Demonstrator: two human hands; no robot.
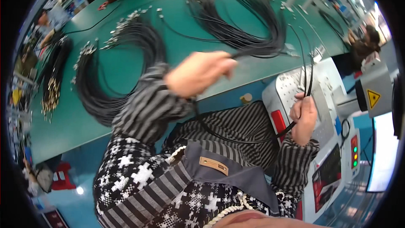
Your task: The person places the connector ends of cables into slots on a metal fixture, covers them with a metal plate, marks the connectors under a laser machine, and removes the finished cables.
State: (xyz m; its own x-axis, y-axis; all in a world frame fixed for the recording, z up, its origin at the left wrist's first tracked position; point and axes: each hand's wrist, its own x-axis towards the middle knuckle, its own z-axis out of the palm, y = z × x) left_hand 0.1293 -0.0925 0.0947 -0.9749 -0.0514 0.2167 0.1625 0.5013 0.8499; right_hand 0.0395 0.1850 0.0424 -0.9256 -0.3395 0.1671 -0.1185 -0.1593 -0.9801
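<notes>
My right hand [303,118] is closed around black cables [306,82], with their thin ends pointing up above the fist. From this fist they sag in a loop [240,141] across my lap and rise behind my left hand [202,74]. The left hand is blurred, its fingers curled together; the loop's upper part seems to run into its grip, though the hand hides the exact hold. The left fingertips are beside the curved bottom of a black cable bundle [253,38] with silvery connectors at its ends.
Another U-shaped cable bundle [152,42] lies left on the green table [177,61]; a further bundle [55,69] has brass-coloured tips. At right stand a white machine [333,74] and a grey head with a yellow warning label [373,97]. A red stool [63,176] is lower left. People are around.
</notes>
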